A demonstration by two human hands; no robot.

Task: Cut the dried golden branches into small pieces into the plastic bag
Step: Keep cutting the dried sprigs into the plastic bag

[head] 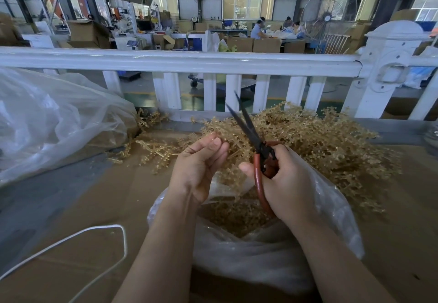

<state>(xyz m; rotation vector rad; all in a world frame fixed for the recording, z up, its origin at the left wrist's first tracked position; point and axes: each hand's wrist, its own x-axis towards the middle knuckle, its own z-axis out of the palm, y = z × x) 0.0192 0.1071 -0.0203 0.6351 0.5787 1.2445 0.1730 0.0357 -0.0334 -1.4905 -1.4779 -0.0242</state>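
A heap of dried golden branches (320, 141) lies on the cardboard-covered table behind my hands. My left hand (199, 163) pinches a golden branch (231, 158) between its fingertips, above the mouth of a clear plastic bag (272, 255). Small cut golden pieces (234, 215) fill the bottom of that bag. My right hand (286, 179) grips red-handled scissors (258, 151), whose dark blades stand apart and point up and away, just right of the held branch.
A large clear plastic sheet or bag (54, 122) bulges at the left. A white cord (94, 234) loops over the near left of the cardboard. A white railing (189, 61) runs behind the table. People work at a far table (258, 30).
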